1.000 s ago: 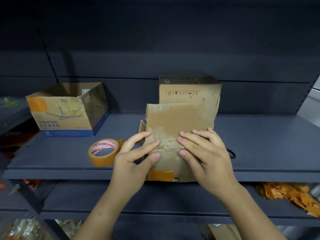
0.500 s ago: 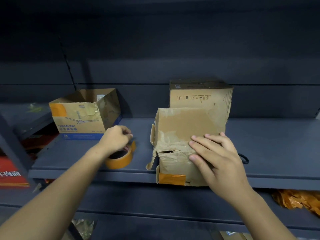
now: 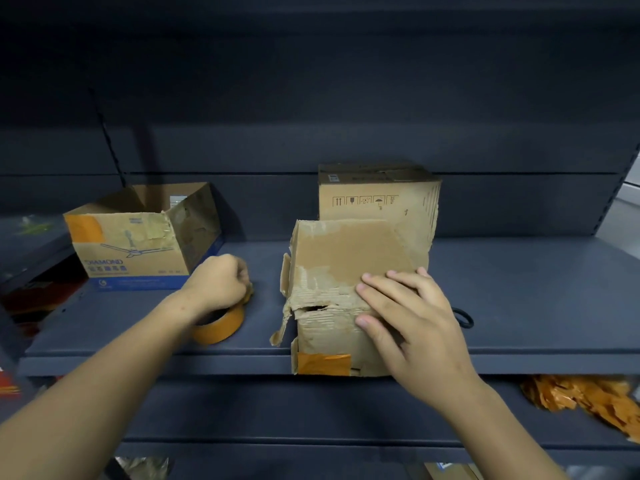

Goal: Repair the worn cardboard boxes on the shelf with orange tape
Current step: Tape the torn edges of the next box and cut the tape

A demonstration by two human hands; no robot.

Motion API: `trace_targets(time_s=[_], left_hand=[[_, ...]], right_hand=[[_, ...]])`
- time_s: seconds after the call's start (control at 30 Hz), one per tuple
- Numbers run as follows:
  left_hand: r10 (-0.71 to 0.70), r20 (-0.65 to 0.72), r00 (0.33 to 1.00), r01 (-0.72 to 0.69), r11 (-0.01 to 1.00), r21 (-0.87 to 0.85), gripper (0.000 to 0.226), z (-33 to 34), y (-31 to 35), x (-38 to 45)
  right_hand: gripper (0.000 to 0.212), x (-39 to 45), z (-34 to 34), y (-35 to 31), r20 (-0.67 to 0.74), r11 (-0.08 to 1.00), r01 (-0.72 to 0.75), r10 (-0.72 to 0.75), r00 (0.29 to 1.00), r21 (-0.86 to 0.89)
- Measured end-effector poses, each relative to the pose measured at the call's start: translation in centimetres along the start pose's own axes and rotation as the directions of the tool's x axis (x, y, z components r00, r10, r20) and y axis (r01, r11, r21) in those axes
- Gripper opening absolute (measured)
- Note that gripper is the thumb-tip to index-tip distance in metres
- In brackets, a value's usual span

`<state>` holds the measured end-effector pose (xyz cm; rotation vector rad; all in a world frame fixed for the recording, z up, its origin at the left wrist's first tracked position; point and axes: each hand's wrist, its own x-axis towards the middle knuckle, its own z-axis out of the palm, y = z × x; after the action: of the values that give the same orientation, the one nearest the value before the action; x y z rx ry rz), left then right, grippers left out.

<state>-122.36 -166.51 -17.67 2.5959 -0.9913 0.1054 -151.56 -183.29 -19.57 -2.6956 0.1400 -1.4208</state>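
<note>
Left hand [image 3: 221,282] has left torn box [image 3: 343,296], now curled round orange tape roll [image 3: 220,323] on shelf [image 3: 519,289], probably pinching free end. Right hand [image 3: 412,327] stays flat, fingers spread, pressing flap. Taping next.

A: Where's the torn box [image 3: 346,292]?
B: Under the right hand [image 3: 412,327], whose straight fingers press its top front edge. It's worn brown cardboard, surface peeled, with a ragged tear just left of the fingertips, a loose flap at its left side, and an orange patch at the bottom front corner, below the thumb

A: And the tape [image 3: 221,323]?
B: An orange roll lying flat on the shelf, left of the box, with the left hand [image 3: 218,285] curled over it, fingers closed at its far rim

A: Other boxes?
B: A taller box [image 3: 377,199] stands behind the fingertips; an open fan box [image 3: 138,240], orange patch on its corner, sits beyond the left knuckles
</note>
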Motion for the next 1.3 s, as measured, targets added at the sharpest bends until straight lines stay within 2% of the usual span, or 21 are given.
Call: trace_targets(time_s=[0.1, 0.17, 0.23, 0.33, 0.4, 0.47, 0.53, 0.6, 0.67, 0.73, 0.8, 0.83, 0.93, 1.03, 1.1, 1.2, 1.3], left_hand=[[-0.002, -0.191, 0.982, -0.026, 0.989, -0.147, 0.018, -1.4, 0.1, -2.3], [-0.053, -0.26, 0.964, -0.041, 0.938, -0.343, 0.015, -2.5, 0.2, -4.1], [-0.1, -0.29, 0.952, -0.085, 0.823, -0.562, 0.01, -3.4, 0.3, -6.0], [-0.181, -0.278, 0.943, -0.113, 0.613, -0.782, 0.013, -4.6, 0.0, -8.9], [-0.209, -0.258, 0.943, -0.136, 0.464, -0.875, 0.019, -5.6, 0.0, -10.8], [-0.211, -0.272, 0.939, -0.172, 0.397, -0.902, 0.019, -6.8, 0.7, -12.7], [-0.174, -0.26, 0.95, -0.174, 0.397, -0.901, 0.005, -7.8, 1.8, -14.8], [-0.121, -0.225, 0.967, -0.152, 0.439, -0.885, 0.016, -8.0, 3.3, -16.5], [-0.063, -0.246, 0.967, -0.191, 0.462, -0.866, 0.016, -7.9, 5.0, -18.0], [-0.007, -0.308, 0.951, -0.265, 0.493, -0.829, 0.009, -7.5, 7.0, -18.6], [-0.001, -0.314, 0.949, -0.272, 0.5, -0.822, 0.011, -6.8, 8.4, -18.9], [-0.008, -0.304, 0.953, -0.261, 0.491, -0.831, 0.011, -6.5, 9.0, -19.0], [-0.023, -0.169, 0.985, -0.143, 0.43, -0.892, 0.015, -6.2, 10.4, -18.8], [0.005, -0.035, 0.999, -0.034, 0.37, -0.928, 0.017, -6.3, 11.4, -18.0], [0.056, 0.029, 0.998, 0.006, 0.363, -0.932, 0.012, -6.4, 11.9, -17.3], [0.135, 0.156, 0.979, 0.097, 0.363, -0.927, 0.012, -6.9, 12.6, -16.1], [0.177, 0.285, 0.942, 0.194, 0.406, -0.893, 0.015, -7.8, 13.1, -14.9]], right_hand=[[0.042, 0.2, -0.5, -0.2, 0.029, 0.995, 0.008, -0.005, 1.0, -0.099], [0.045, 0.4, -0.8, -0.5, 0.02, 0.988, 0.002, 0.001, 1.0, -0.154], [0.046, 0.5, -1.0, -1.0, -0.009, 0.984, -0.01, 0.008, 1.0, -0.178], [0.04, 0.4, -0.9, -1.8, -0.095, 0.99, -0.022, 0.008, 0.995, -0.14], [0.03, 0.2, -0.7, -2.5, -0.198, 0.998, -0.005, -0.006, 0.98, -0.056], [0.021, 0.0, -0.5, -3.7, -0.304, 0.996, 0.045, -0.021, 0.953, 0.074], [0.017, -0.4, -0.1, -6.2, -0.323, 0.962, 0.095, -0.008, 0.946, 0.255], [0.019, -0.8, 0.4, -9.3, -0.213, 0.89, 0.059, 0.043, 0.976, 0.452], [0.031, -1.1, 0.8, -12.4, 0.012, 0.772, -0.101, 0.12, 0.993, 0.627], [0.054, -1.2, 1.0, -14.3, 0.236, 0.584, -0.299, 0.184, 0.954, 0.754], [0.064, -1.4, 0.6, -15.4, 0.338, 0.42, -0.407, 0.232, 0.912, 0.811], [0.059, -1.5, 0.2, -15.7, 0.345, 0.392, -0.424, 0.258, 0.902, 0.816], [0.046, -2.1, -0.9, -15.7, 0.372, 0.385, -0.498, 0.358, 0.857, 0.777], [0.032, -2.5, -1.9, -15.0, 0.416, 0.328, -0.559, 0.415, 0.809, 0.762], [0.024, -2.6, -2.6, -14.5, 0.425, 0.307, -0.577, 0.439, 0.791, 0.757], [0.023, -2.8, -3.3, -13.8, 0.416, 0.306, -0.586, 0.47, 0.778, 0.75], [0.024, -2.9, -3.8, -13.2, 0.42, 0.313, -0.605, 0.492, 0.763, 0.732]])
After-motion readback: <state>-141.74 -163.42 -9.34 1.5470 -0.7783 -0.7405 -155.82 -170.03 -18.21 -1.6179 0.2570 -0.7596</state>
